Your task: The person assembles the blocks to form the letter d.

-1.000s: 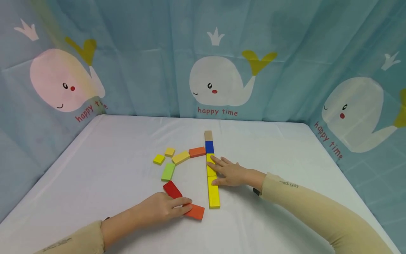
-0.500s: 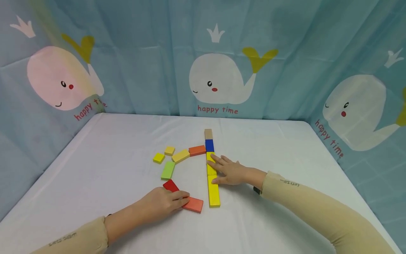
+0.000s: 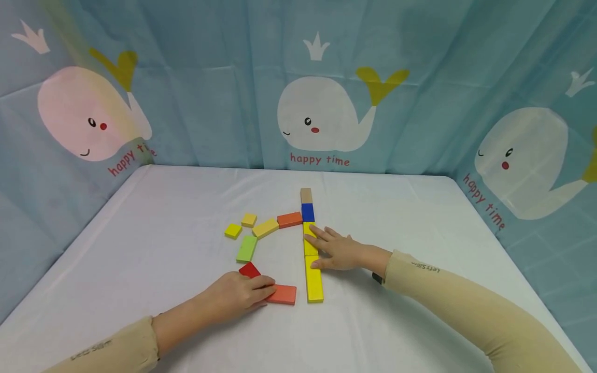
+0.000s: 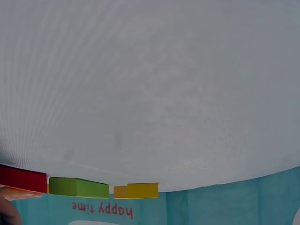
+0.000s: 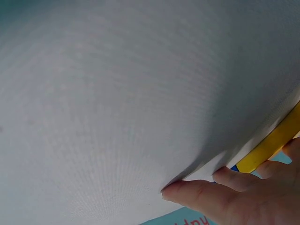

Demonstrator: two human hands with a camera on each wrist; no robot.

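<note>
My left hand (image 3: 235, 294) pinches the left end of an orange-red block (image 3: 285, 295), low on the white table. A dark red block (image 3: 250, 269) lies just beyond that hand, partly covered by it; its side also shows in the left wrist view. My right hand (image 3: 342, 253) rests with spread, straight fingers on two long yellow blocks (image 3: 314, 285) set end to end. Above them, a blue block (image 3: 308, 212) and a plain wooden block (image 3: 306, 196) continue the straight column. Leftward from the column curve another orange-red block (image 3: 289, 220), a pale yellow block (image 3: 266, 228) and a green block (image 3: 247, 249).
Two small square blocks, one bright yellow (image 3: 233, 231) and one pale yellow (image 3: 249, 220), lie outside the curve at the upper left. A blue curtain (image 3: 210, 119) printed with whales surrounds the back and sides of the white-covered table (image 3: 387, 207).
My left hand has shifted the lower orange-red block away from me and slightly left, turning it more level. It now covers more of the dark red block. My right hand stays on the yellow blocks.
</note>
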